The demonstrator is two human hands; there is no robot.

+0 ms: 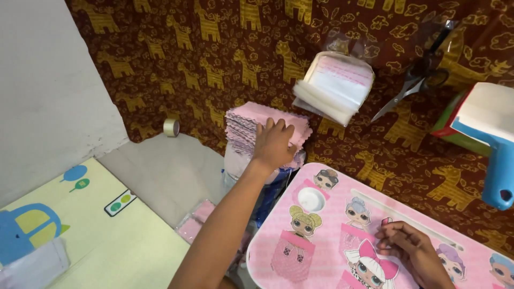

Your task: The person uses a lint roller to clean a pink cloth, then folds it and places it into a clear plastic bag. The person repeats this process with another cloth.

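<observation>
The left hand [274, 143] lies flat, fingers spread, palm down on top of a tall stack of pink cloths [243, 124]. It grips nothing; it only presses on the uppermost cloth. The stack stands on something pale beneath the hand, beyond the far left corner of the pink tabletop [321, 251], and looks uneven, its scalloped edges jutting out at different layers.

The right hand [411, 251] rests on the tabletop, fingers curled and pressed together around a small pink piece [386, 221]; what that piece is cannot be told.

Beyond the left hand, to its right, a packet of clear bags [334, 85] lies on the brown patterned sheet [214, 59], and scissors [412, 85] lie further right. A roll of tape [171, 127] sits to the left of the hand, near the wall.

The risk, as I judge it, is the stack itself: a flat push or a sideways drag from that stretched arm could slide the top layers off or tip the whole pile to the floor, since nothing holds its sides.
</observation>
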